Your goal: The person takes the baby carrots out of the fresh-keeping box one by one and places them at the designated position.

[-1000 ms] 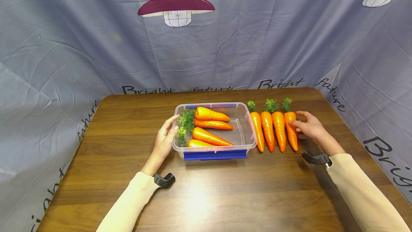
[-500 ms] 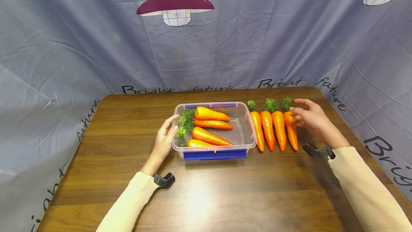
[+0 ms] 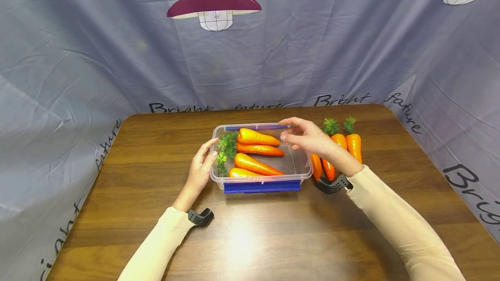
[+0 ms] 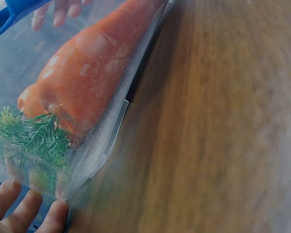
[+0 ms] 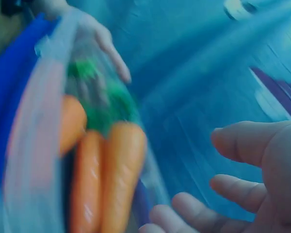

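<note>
A clear lidless plastic container (image 3: 287, 178) with blue clips holds several orange carrots (image 3: 255, 164), their green tops at its left end. My left hand (image 3: 199, 170) touches the container's left end; in the left wrist view its fingertips (image 4: 53, 216) rest against the outside of the clear wall. Over the container's back right part is my right hand (image 3: 308, 138), its fingers loosely bent with nothing between them. The right wrist view shows its thumb and fingers apart, beside the blurred container.
Several more carrots (image 3: 354, 144) lie side by side on the wooden table (image 3: 156, 151) right of the container, partly hidden by my right forearm. A grey curtain (image 3: 312, 55) printed with lamps hangs behind the table.
My right hand has moved left from the rightmost carrot on the table to above the container, carrying nothing. My left hand has stayed at the container's left end.
</note>
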Motion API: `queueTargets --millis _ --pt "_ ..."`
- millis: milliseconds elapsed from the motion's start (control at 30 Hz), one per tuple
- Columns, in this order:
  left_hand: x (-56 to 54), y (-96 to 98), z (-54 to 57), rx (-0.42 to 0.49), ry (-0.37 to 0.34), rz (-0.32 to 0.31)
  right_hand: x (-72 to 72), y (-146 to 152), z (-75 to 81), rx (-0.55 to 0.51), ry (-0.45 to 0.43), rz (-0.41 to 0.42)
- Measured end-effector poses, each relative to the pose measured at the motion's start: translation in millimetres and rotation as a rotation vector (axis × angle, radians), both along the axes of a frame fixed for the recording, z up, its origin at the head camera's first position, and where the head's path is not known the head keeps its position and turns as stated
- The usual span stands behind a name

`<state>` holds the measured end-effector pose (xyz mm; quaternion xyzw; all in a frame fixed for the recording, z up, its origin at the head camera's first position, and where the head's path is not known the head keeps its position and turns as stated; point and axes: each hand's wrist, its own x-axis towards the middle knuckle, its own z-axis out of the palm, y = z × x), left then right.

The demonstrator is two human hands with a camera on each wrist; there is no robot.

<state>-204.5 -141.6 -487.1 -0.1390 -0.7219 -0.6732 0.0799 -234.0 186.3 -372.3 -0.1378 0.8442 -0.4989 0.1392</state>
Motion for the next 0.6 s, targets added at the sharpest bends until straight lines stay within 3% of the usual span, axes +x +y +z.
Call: queueTargets --millis 133,300,600 --pt "0.3 -0.1 1.0 0.000 0.003 -0.002 -0.7 -34.1 -13.0 0.108 0.044 0.096" --pt "0.2 1.2 1.2 0.007 0.011 -0.008 -2.4 -57.4 -29.6 0.234 0.039 0.138" --pt "-0.1 1.0 0.0 0.016 0.011 -0.001 -3.9 -73.3 -47.4 0.293 -0.037 0.206"
